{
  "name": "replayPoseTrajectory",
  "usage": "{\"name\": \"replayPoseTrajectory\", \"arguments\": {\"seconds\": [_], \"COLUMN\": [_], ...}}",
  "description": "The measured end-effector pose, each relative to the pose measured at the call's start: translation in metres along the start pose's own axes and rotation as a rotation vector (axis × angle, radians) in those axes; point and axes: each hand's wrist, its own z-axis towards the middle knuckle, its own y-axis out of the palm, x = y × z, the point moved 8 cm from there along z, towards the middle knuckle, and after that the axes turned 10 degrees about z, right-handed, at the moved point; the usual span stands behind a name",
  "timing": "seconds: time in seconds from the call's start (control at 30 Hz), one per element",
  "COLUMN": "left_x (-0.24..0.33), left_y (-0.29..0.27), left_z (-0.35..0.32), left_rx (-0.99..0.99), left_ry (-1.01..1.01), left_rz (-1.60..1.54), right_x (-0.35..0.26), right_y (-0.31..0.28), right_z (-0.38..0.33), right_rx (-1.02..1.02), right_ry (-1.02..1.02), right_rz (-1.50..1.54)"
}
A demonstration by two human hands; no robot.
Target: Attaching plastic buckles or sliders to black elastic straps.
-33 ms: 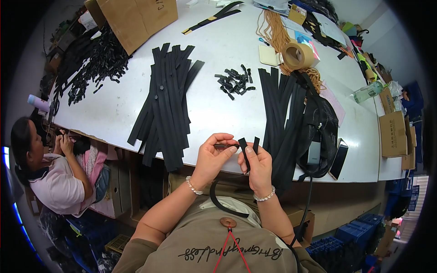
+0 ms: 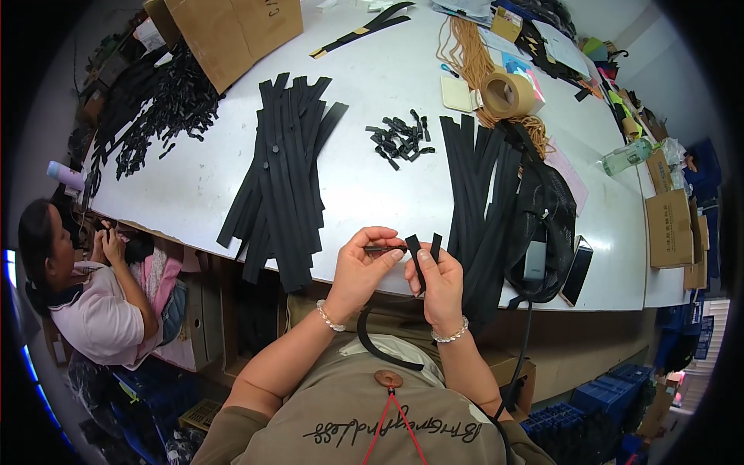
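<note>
Over the table's near edge, my left hand point(image 2: 360, 271) pinches a small dark zipper pull point(image 2: 378, 249) between thumb and fingers. Close beside it, my right hand point(image 2: 442, 288) grips a black zipper tape point(image 2: 415, 252), whose two ends stick up past the fingers. A length of the tape loops down in front of my shirt. The fingertips of both hands nearly meet; what lies between them is partly hidden. Beyond my hands sits a small heap of black zipper pulls point(image 2: 399, 139). One pile of black zipper tapes point(image 2: 287, 186) lies to the left, another pile point(image 2: 469, 201) to the right.
A black mesh bag point(image 2: 542, 225) and a phone point(image 2: 577, 270) rest at the right. Farther back are a tape roll point(image 2: 508, 94) and tan cords point(image 2: 465, 54). A cardboard box point(image 2: 240, 39) stands far left, beside heaped black pulls point(image 2: 174, 108). Another person point(image 2: 108, 302) sits at the left.
</note>
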Motion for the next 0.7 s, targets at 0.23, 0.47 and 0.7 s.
{"name": "replayPoseTrajectory", "arguments": {"seconds": [0.23,0.47,0.7], "left_x": [0.011,-0.002,-0.008], "left_y": [-0.005,-0.006,-0.002], "left_z": [-0.002,0.001,-0.001], "left_rx": [0.052,-0.017,-0.043], "left_ry": [0.103,-0.022,-0.145], "left_rz": [0.105,-0.048,-0.223], "right_x": [0.004,0.002,0.003], "right_y": [0.001,0.002,-0.002], "right_z": [0.0,-0.002,-0.004], "right_rx": [-0.015,-0.025,-0.032], "right_ry": [-0.022,-0.042,-0.016], "right_rz": [0.016,0.01,0.028]}}
